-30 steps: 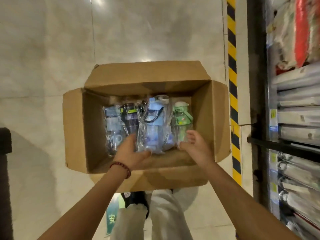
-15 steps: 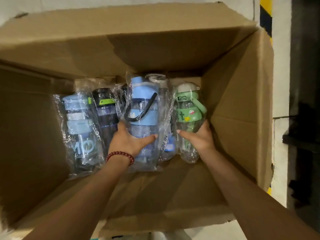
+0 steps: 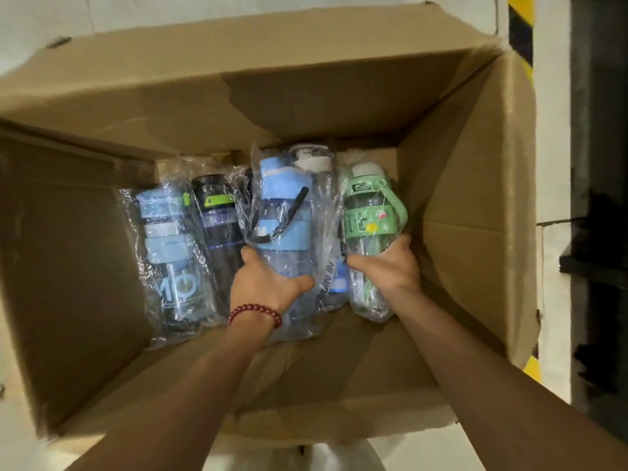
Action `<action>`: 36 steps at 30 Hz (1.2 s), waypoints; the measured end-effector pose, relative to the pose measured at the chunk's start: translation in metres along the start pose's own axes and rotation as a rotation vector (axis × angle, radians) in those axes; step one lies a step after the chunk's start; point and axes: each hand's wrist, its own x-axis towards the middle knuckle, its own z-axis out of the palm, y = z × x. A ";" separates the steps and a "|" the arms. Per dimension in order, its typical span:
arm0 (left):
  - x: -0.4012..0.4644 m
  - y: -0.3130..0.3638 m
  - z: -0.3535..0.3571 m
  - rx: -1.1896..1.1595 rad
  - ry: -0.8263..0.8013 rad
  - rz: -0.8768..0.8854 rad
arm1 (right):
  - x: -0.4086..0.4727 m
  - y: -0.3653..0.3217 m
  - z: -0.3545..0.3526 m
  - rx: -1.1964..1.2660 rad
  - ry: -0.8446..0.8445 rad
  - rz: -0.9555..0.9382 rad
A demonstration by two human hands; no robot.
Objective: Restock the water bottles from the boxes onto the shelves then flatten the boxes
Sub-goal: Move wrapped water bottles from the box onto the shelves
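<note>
Left hand (image 3: pixel 268 283) grips blue bottle (image 3: pixel 283 229); right hand (image 3: pixel 387 266) grips green bottle (image 3: pixel 370 226), both inside box (image 3: pixel 475 205).

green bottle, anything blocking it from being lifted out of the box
Nothing visible does. The right hand already grips the green bottle, the cardboard box is open above it, and only the clear white-capped bottle lies alongside.

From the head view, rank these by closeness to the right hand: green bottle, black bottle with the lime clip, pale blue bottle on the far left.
1. Green bottle: in the right hand's grip, right end of the row.
2. Black bottle with the lime clip: left of the middle, past the left hand.
3. Pale blue bottle: far left end.
</note>
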 end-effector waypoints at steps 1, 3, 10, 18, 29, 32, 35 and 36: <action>-0.004 -0.003 -0.006 -0.003 -0.003 -0.007 | -0.008 -0.001 -0.002 0.017 -0.003 0.006; -0.020 -0.005 -0.022 -0.050 0.000 -0.017 | -0.027 -0.005 -0.010 0.058 -0.017 0.020; -0.117 0.019 -0.099 -0.294 0.004 -0.061 | -0.132 -0.037 -0.074 0.214 -0.107 0.020; -0.246 0.102 -0.210 -0.415 0.086 0.247 | -0.273 -0.082 -0.207 0.494 -0.078 -0.127; -0.441 0.200 -0.344 -0.415 0.038 0.856 | -0.452 -0.111 -0.378 0.838 0.140 -0.392; -0.487 0.221 -0.375 -0.411 0.012 1.020 | -0.495 -0.109 -0.414 0.941 0.229 -0.445; -0.527 0.237 -0.401 -0.394 -0.038 1.149 | -0.528 -0.100 -0.441 1.034 0.314 -0.473; -0.541 0.242 -0.407 -0.383 -0.068 1.200 | -0.543 -0.095 -0.449 1.067 0.347 -0.491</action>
